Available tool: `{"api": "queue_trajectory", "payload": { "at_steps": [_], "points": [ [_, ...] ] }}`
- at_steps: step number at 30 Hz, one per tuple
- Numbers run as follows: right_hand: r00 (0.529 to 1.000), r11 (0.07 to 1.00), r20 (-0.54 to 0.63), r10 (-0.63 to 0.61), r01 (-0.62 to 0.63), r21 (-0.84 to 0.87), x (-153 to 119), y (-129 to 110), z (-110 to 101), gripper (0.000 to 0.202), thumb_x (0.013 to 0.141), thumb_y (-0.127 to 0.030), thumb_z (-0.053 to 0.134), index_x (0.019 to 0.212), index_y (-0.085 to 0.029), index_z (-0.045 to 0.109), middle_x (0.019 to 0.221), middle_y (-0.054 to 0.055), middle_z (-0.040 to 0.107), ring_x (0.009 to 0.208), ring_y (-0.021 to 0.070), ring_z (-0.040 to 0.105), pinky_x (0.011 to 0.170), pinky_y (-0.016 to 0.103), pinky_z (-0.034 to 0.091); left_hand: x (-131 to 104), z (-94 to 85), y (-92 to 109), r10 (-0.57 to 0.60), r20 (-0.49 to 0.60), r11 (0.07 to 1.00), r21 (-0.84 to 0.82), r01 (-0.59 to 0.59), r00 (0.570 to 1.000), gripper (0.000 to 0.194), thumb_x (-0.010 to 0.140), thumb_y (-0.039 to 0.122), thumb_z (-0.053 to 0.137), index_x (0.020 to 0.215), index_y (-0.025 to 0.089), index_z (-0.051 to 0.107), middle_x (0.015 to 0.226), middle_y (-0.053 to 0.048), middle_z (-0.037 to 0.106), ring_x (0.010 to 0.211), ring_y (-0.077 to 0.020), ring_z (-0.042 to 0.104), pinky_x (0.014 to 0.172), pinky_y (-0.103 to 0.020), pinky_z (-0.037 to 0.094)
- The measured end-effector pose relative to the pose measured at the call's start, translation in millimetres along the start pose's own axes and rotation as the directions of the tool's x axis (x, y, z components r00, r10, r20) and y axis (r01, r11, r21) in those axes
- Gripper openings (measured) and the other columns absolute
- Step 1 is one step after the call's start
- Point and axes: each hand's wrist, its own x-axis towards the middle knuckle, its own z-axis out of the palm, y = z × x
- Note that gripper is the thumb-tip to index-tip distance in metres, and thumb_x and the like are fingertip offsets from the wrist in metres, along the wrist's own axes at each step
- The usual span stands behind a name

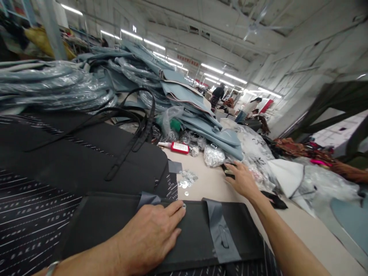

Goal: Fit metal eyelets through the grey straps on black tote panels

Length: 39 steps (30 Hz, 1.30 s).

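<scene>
Panel, black point(109, 218), flat across btm ctr of the frame, middle hidden under L hand point(151, 234). L fingers laid out on it, thumb a bit apart, not closed; small metal disc point(184, 206) right at index tip, pinned or just touching: can't tell. Near R hand point(243, 178), right of ctr: dark item point(227, 168), partly covered, too hidden to name. R fingers part spread at it; gripped or not, can't tell. On the panel, slotted grey strip point(222, 234) right of L hand, plus grey tab point(148, 199), lower part behind the hand. L forearm cut off at btm edge, w/ bracelet point(51, 268) only partly in view. Between hands & clutter, on worktop point(211, 184): loose discs point(187, 178), overlapping, too many to count. Just beyond: red bottle point(180, 147), label unreadable, & crumpled clear bag point(214, 155), contents unclear. Blocking much of upper left: stacked blue-grey pieces point(184, 96), many in plastic. Black straps point(149, 119) looped in front. Far back, small & blurry: two people point(218, 94).
</scene>
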Motion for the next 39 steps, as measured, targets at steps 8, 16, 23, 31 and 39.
{"api": "queue_trajectory", "payload": {
  "at_steps": [8, 16, 23, 31, 39],
  "points": [
    [0.930, 0.973, -0.348, 0.117, -0.036, 0.230, 11, 14, -24, 0.026, 0.076, -0.040, 0.065, 0.093, -0.021, 0.069, 0.089, 0.007, 0.068, 0.090, 0.0274, 0.061, 0.096, 0.052, 0.042, -1, -1.0, -1, 0.010, -0.023, 1.000, -0.016, -0.011, 1.000, 0.038, 0.094, 0.026, 0.044, 0.131, 0.022, 0.052, 0.140, -0.004, 0.052, 0.091, -0.0262, 0.067, 0.078, -0.049, 0.058],
    [0.719, 0.067, -0.056, 0.693, 0.014, 0.998, -13, -86, -42, 0.018, 0.093, -0.018, 0.037, 0.090, -0.020, 0.055, 0.074, -0.002, 0.057, 0.062, 0.0107, 0.061, 0.072, 0.037, 0.057, -2, 3.7, -3, 0.068, -0.092, 0.997, 0.031, -0.065, 0.993, 0.034, 0.096, 0.032, 0.044, 0.126, 0.021, 0.054, 0.129, -0.005, 0.059, 0.082, -0.0251, 0.067, 0.070, -0.044, 0.057],
    [0.747, -0.405, 0.375, 0.549, -0.155, 0.901, -41, -149, 10, 0.041, 0.098, -0.032, 0.044, 0.060, -0.018, 0.041, 0.040, -0.011, 0.028, 0.031, 0.0053, 0.028, 0.035, 0.019, 0.033, -3, 3.8, -3, 0.059, -0.133, 0.997, 0.048, -0.053, 0.989, 0.028, 0.095, 0.037, 0.044, 0.114, 0.020, 0.056, 0.119, -0.003, 0.062, 0.075, -0.0238, 0.065, 0.062, -0.042, 0.053],
    [0.725, -0.499, 0.434, 0.535, -0.143, 0.855, -41, -138, 34, 0.042, 0.102, -0.030, 0.035, 0.063, -0.017, 0.043, 0.037, -0.011, 0.032, 0.028, 0.0045, 0.029, 0.034, 0.018, 0.029, -6, 4.6, -3, 0.069, -0.156, 0.997, 0.057, -0.061, 0.985, 0.026, 0.094, 0.037, 0.045, 0.110, 0.020, 0.057, 0.111, 0.000, 0.062, 0.068, -0.0213, 0.062, 0.057, -0.041, 0.050],
    [0.702, -0.498, 0.446, 0.555, -0.149, 0.854, -43, -133, 41, 0.039, 0.101, -0.029, 0.035, 0.065, -0.018, 0.043, 0.037, -0.011, 0.032, 0.028, 0.0039, 0.029, 0.036, 0.016, 0.029, -5, 7.9, -5, 0.091, -0.161, 0.995, 0.048, -0.084, 0.983, 0.026, 0.095, 0.036, 0.043, 0.109, 0.018, 0.057, 0.109, -0.001, 0.063, 0.067, -0.0202, 0.060, 0.055, -0.040, 0.046]
  ]
}}
